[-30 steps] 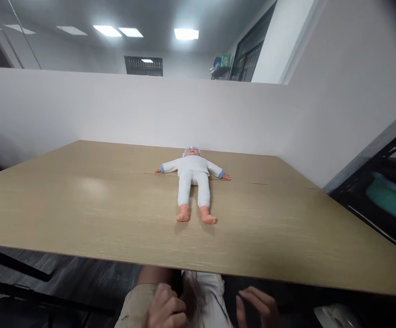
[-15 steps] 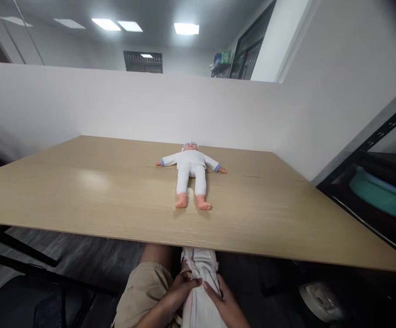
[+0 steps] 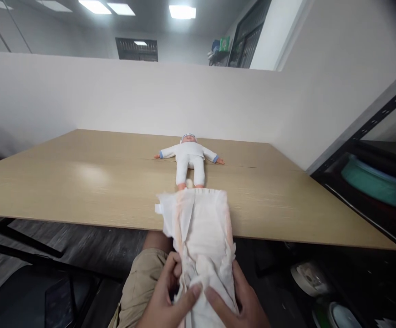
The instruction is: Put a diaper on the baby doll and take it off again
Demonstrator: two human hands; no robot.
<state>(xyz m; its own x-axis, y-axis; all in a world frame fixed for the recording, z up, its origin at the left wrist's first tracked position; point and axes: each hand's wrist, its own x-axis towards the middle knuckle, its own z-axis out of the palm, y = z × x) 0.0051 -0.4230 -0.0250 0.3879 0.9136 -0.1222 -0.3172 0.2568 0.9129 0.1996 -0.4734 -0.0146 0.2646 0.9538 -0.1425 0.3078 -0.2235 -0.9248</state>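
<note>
An unfolded white diaper [image 3: 208, 223] with pinkish side edges stretches up from my lap, its far end in front of the table edge and over the doll's feet in the view. A side tab sticks out at its upper left. My left hand [image 3: 170, 291] grips its left side, thumb on top and fingers curled beneath. On the opposite side my right hand [image 3: 241, 300] holds it likewise, the two thumbs close together. Beyond it a baby doll [image 3: 190, 157] in white clothes with blue cuffs and a cap lies on its back, arms spread, legs toward me.
The wooden table [image 3: 116, 182] runs up to a white wall [image 3: 150, 100]. At the right stands a black shelf rack [image 3: 351, 136] with a teal basin [image 3: 378, 182]. A phone [image 3: 59, 303] rests on a dark chair [image 3: 23, 291] at lower left.
Both hands have raised the diaper from below the table edge, and its far end now stands spread out before the doll's feet. The view has tilted slightly downward.
</note>
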